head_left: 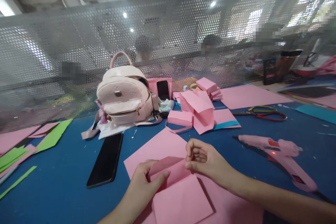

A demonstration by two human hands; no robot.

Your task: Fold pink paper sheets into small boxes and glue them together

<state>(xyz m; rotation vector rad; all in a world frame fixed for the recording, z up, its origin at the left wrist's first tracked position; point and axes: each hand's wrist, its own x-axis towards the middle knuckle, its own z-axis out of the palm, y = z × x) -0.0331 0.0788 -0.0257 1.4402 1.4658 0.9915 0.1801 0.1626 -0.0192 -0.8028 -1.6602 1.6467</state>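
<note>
A folded piece of pink paper (pixel 181 196) lies in front of me, with one flap raised at its far side. My left hand (pixel 147 182) grips that flap at its left end, thumb on the near face and fingers behind. At the flap's right end is my right hand (pixel 201 159), its fingers curled and thumb near the fingertips; whether it pinches the paper edge or something small I cannot make out. Beneath the folded piece spreads a larger pink sheet (pixel 160 147) on the blue table (pixel 70 168).
A pink glue gun (pixel 278 147) with a lit red light lies right, below scissors (pixel 259 112). Left sits a black phone (pixel 106 161), before a pale backpack (pixel 126 94). Pink paper pieces (pixel 196 108) are piled ahead. Green strips (pixel 54 136) lie far left. A perforated screen (pixel 168 42) stands behind.
</note>
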